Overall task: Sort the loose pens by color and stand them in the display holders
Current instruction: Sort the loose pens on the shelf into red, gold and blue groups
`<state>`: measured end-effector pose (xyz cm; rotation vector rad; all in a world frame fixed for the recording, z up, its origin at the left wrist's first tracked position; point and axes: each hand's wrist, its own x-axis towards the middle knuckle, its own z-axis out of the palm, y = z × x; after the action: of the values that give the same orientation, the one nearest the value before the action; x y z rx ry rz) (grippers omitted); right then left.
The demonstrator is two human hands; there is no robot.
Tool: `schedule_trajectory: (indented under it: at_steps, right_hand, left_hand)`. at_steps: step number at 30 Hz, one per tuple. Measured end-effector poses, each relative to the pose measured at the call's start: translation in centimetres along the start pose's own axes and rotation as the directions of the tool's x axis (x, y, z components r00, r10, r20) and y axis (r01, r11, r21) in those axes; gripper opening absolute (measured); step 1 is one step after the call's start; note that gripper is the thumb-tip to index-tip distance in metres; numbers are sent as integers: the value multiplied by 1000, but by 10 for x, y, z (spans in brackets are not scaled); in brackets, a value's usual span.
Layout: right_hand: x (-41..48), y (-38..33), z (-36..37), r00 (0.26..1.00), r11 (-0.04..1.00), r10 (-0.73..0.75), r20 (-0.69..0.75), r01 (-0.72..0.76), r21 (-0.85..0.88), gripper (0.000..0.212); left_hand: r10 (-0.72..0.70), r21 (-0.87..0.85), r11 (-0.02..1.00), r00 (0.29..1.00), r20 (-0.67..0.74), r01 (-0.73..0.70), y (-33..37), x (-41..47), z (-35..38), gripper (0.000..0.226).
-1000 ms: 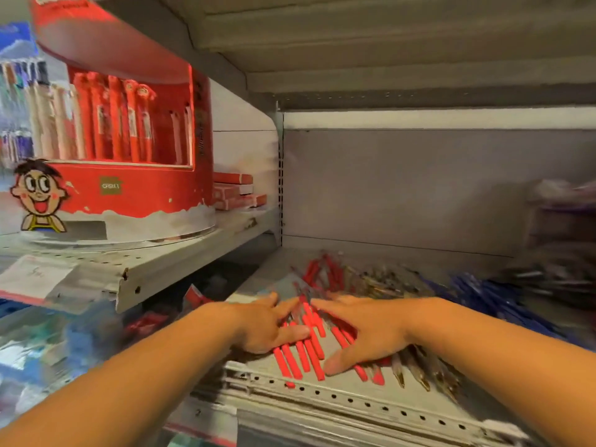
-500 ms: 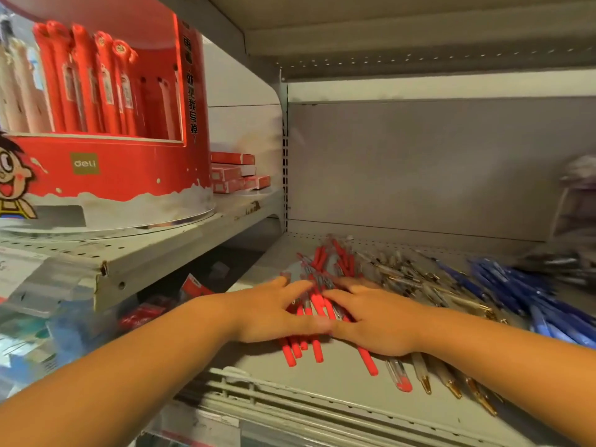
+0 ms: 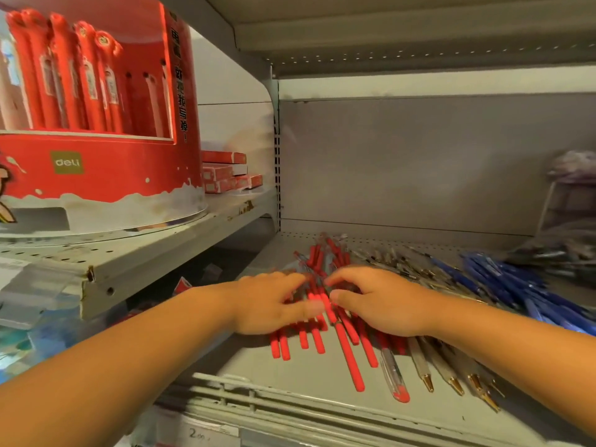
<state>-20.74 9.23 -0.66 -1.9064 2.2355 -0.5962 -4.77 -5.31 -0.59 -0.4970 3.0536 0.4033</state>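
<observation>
A heap of loose red pens [image 3: 350,362] lies on the grey shelf [image 3: 245,359], their ends pointing toward me. My left hand [image 3: 271,304] rests flat on the left side of the heap, fingers stretched across the pens. My right hand [image 3: 380,304] arches over the right side, its fingertips and thumb touching the red pens. The two hands almost meet over the heap. To the right lie clear pens with gold tips [image 3: 448,372], then a heap of blue pens [image 3: 503,285]. A red display holder [image 3: 96,175] with red pens standing in it sits on the higher shelf at left.
Small red boxes [image 3: 225,175] are stacked behind the display holder on the upper left shelf [image 3: 145,253]. A raised rail [image 3: 258,398] runs along the shelf's front edge, with a price label [image 3: 200,433] below. Blurred goods sit at the far right.
Both hands have drawn together over the red pens, pulling them into a tighter heap. The right hand's fingers have gone from flat to arched. The view has shifted closer and to the right.
</observation>
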Motion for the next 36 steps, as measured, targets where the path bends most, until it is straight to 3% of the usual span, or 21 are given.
schedule_trajectory:
  at_steps: [2, 6, 9, 12, 20, 25, 28, 36]
  right_hand:
    - [9, 7, -9, 999, 999, 41, -18, -41, 7, 27]
    - [37, 30, -34, 985, 985, 171, -1, -171, 17, 15]
    - [64, 48, -43, 969, 969, 244, -47, -242, 42, 15]
    - [88, 58, -48, 958, 956, 287, -7, -287, -64, 18]
    - [148, 79, -43, 931, 931, 348, 112, -329, -155, 18]
    - [174, 88, -38, 912, 915, 388, 132, -365, -170, 27]
    - [188, 87, -33, 928, 925, 340, 156, -300, -233, 31]
    - [203, 87, -26, 896, 912, 335, 291, -231, -340, 31]
  left_hand:
    - [-51, -84, 995, 995, -89, 44, 2, 10, -8, 63]
    - [-186, 17, 981, 958, -219, 195, 7, 51, -29, 33]
    - [-269, -65, 963, 928, -256, 261, 11, 89, -33, 39]
    - [-319, -84, 948, 901, -295, 308, 8, 119, -32, 41]
    - [-462, -87, 883, 824, -327, 461, -11, 168, -29, 18]
    - [-434, -42, 897, 857, -277, 440, -22, 186, -17, 27]
    - [-387, 22, 912, 879, -280, 409, -25, 196, -14, 28]
    - [-444, -11, 889, 856, -263, 458, -30, 201, -12, 32]
